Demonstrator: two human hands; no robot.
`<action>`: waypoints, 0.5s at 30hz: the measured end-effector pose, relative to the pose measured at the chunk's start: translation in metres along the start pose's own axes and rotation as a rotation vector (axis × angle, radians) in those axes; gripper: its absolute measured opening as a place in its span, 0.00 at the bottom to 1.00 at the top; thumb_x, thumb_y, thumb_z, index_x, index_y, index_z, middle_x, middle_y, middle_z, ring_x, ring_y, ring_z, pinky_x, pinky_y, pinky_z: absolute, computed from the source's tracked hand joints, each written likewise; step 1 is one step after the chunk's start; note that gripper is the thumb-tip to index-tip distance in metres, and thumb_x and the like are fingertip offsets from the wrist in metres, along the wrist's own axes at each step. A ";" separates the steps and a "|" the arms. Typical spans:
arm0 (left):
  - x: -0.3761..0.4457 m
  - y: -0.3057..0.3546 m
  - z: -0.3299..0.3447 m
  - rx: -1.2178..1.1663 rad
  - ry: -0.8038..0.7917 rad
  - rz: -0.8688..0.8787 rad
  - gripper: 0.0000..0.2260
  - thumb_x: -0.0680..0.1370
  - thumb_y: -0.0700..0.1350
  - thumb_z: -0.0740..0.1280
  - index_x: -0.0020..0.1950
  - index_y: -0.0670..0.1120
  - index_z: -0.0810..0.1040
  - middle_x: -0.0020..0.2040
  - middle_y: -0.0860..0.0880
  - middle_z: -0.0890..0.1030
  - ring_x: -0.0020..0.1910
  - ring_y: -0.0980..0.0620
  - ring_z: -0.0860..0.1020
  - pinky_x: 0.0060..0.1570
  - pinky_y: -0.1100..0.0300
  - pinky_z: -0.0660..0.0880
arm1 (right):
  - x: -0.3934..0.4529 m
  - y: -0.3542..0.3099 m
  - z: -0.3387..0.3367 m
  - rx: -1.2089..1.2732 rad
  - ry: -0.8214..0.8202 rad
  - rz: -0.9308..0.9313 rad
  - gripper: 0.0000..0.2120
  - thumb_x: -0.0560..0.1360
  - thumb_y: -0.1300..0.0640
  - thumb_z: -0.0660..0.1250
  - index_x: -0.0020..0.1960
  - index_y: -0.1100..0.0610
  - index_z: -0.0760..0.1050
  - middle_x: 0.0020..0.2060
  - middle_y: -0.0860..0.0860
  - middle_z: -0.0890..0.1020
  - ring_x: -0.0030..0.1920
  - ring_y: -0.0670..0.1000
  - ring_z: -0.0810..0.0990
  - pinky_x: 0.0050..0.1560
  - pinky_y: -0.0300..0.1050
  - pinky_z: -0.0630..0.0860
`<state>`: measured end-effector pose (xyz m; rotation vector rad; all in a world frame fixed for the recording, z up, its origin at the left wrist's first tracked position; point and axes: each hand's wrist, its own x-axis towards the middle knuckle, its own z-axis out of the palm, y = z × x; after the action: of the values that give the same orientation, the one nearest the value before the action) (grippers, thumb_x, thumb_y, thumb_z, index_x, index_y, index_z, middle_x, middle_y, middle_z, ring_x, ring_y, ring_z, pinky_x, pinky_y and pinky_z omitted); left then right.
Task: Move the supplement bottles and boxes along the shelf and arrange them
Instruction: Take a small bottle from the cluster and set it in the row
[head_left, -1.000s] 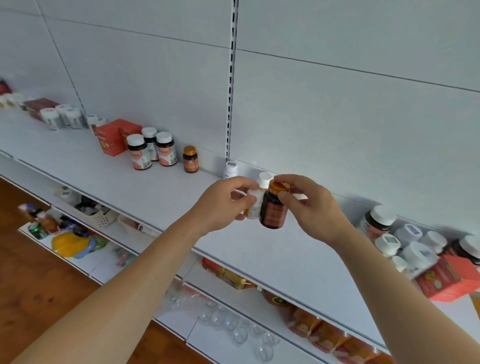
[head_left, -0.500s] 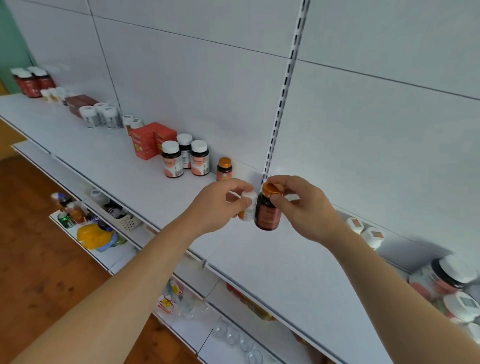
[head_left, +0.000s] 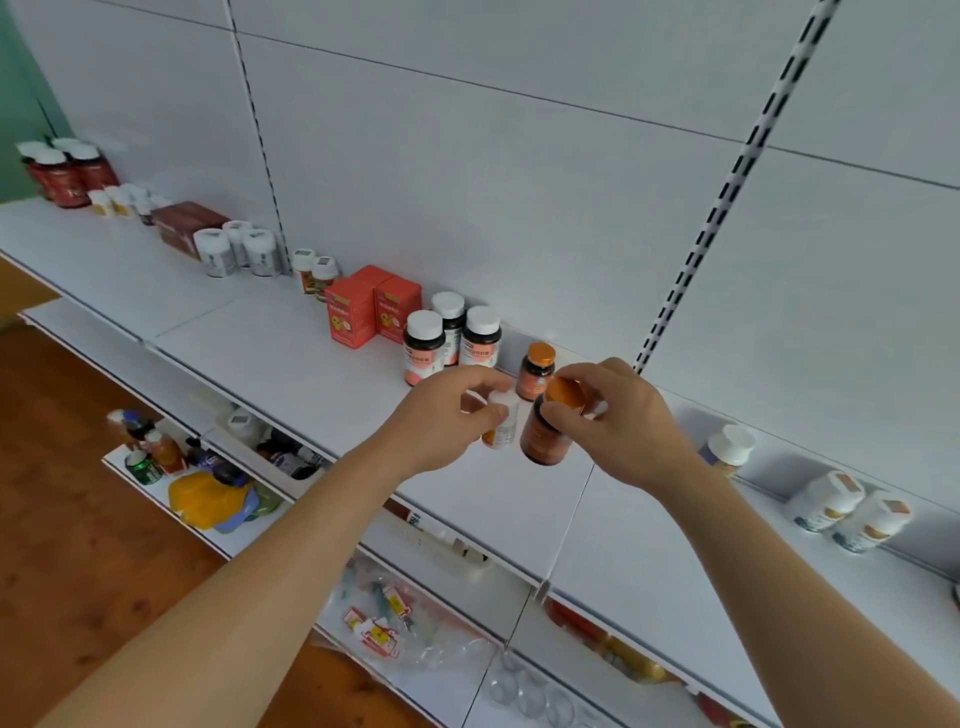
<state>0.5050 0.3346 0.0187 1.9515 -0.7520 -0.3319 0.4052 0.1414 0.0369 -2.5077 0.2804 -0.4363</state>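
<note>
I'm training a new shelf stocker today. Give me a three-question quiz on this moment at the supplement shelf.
1. True or false: both hands hold a bottle.
2. Which hand holds the brown bottle with the orange cap? A) left B) right
3. What stands just left of the three dark white-capped bottles?

Key
1. True: the left hand holds the small white bottle.
2. B: the right hand pinches the brown bottle at its cap.
3. The red boxes, beside the dark bottles on the shelf.

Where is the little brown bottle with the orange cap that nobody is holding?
The small orange-capped bottle stands on the shelf against the back wall, just right of three white-capped bottles.
</note>
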 end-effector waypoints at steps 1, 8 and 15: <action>0.004 -0.004 -0.003 -0.006 -0.009 -0.001 0.10 0.78 0.45 0.69 0.59 0.56 0.78 0.48 0.61 0.79 0.44 0.61 0.79 0.49 0.57 0.79 | 0.004 -0.001 0.003 -0.011 0.022 0.027 0.14 0.71 0.46 0.73 0.55 0.47 0.79 0.47 0.44 0.76 0.44 0.40 0.76 0.41 0.27 0.67; 0.041 -0.018 -0.007 -0.012 -0.055 0.011 0.10 0.79 0.46 0.68 0.60 0.54 0.78 0.49 0.60 0.78 0.46 0.62 0.78 0.43 0.63 0.74 | 0.038 0.006 0.010 -0.024 0.066 0.115 0.14 0.71 0.44 0.72 0.56 0.40 0.79 0.46 0.45 0.78 0.44 0.42 0.77 0.39 0.29 0.69; 0.085 -0.022 -0.003 0.091 -0.052 0.028 0.12 0.79 0.47 0.68 0.62 0.52 0.78 0.53 0.57 0.79 0.51 0.61 0.78 0.36 0.72 0.69 | 0.077 0.032 0.009 -0.048 0.012 0.165 0.14 0.71 0.46 0.72 0.56 0.42 0.80 0.48 0.45 0.78 0.46 0.45 0.78 0.40 0.33 0.70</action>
<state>0.5807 0.2902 0.0078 2.0218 -0.8409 -0.3381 0.4766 0.0979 0.0304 -2.5046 0.5033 -0.3822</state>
